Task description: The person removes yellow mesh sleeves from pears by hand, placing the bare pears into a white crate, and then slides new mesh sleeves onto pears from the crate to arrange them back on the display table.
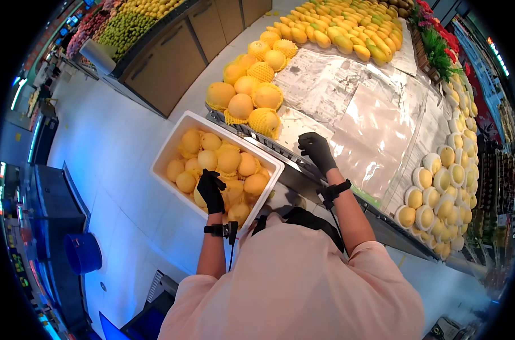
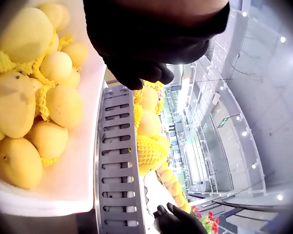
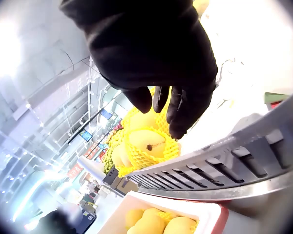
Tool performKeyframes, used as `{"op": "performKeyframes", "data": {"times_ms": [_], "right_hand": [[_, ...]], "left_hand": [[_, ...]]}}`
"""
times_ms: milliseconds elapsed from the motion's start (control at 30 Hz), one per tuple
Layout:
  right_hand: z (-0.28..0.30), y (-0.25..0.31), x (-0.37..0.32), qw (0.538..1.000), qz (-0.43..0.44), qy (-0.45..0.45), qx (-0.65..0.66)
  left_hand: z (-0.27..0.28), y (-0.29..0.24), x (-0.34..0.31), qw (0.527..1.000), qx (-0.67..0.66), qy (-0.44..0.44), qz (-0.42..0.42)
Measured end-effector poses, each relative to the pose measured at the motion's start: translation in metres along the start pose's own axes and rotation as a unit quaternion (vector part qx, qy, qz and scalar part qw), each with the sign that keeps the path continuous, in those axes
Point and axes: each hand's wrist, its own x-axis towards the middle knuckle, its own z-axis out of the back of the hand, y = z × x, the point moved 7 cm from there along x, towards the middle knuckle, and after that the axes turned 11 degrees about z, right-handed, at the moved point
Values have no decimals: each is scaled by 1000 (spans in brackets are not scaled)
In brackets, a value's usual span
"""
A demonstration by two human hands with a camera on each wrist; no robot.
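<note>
A white foam box (image 1: 169, 135) holds many yellow mangoes (image 2: 17, 100), some in yellow foam nets. My left hand (image 1: 211, 191), in a black glove, is over the mangoes in the box in the head view. Its fingers hang loosely curled in the left wrist view, with nothing visible in them. Just beyond the display's slotted metal edge, my gloved right hand (image 1: 317, 152) hovers over the paper-lined top, fingers bent down and nothing in them. Close to it stand netted mangoes (image 3: 149, 144), piled at the display's corner.
The slotted metal rail (image 2: 118, 161) runs between box and display. Plastic sheeting (image 1: 376, 133) and newspaper cover the display top. Long yellow mangoes (image 1: 348, 28) lie at its far end, and yellow fruit in white sleeves (image 1: 439, 192) on the right. A blue bin (image 1: 83, 253) stands at left.
</note>
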Motion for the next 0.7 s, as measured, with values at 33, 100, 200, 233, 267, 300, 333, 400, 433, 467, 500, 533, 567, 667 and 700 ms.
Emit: {"op": "performKeyframes", "data": {"times_ms": [33, 100, 200, 233, 267, 300, 333, 400, 433, 467, 500, 533, 567, 667, 700], "right_hand": [[0, 2, 12, 997, 46, -4, -54], [-8, 8, 35, 978, 137, -12, -160], [-28, 32, 54, 958, 181, -13, -224], [-32, 39, 61, 955, 175, -17, -239], [-38, 35, 78, 941, 216, -11, -260], [-39, 29, 92, 930, 233, -10, -284], [-46, 34, 100, 919, 249, -8, -307], [-59, 43, 116, 904, 262, 27, -338], [-64, 44, 125, 896, 253, 32, -362], [-70, 44, 135, 888, 245, 36, -387], [-76, 44, 142, 879, 237, 40, -411], [-81, 48, 146, 871, 220, 26, -438], [-89, 54, 149, 866, 219, 33, -449], [-103, 61, 165, 852, 222, 63, -470], [-106, 58, 172, 854, 227, 83, -460]], "left_hand": [[-1, 0, -1, 1000, 9, -2, -1], [-2, -1, -2, 1000, 27, -2, -8], [0, 7, 0, 1000, 18, 5, -16], [1, 18, 5, 1000, -10, 8, -14], [-2, 19, 5, 999, -38, 10, -12], [-5, 21, 1, 999, -29, 15, -7], [-13, 15, -8, 1000, -20, 18, -2], [-15, 19, -12, 999, -20, 45, -1], [-14, 19, -13, 999, -29, 37, -5], [-13, 20, -14, 999, -37, 29, -9], [-13, 19, -14, 999, -46, 23, -13], [-12, 17, -15, 999, -43, 15, -19], [-11, 14, -16, 999, -39, 8, -25], [-7, 8, -18, 999, -21, -9, -26], [-5, 7, -19, 1000, -14, -14, -24]]}}
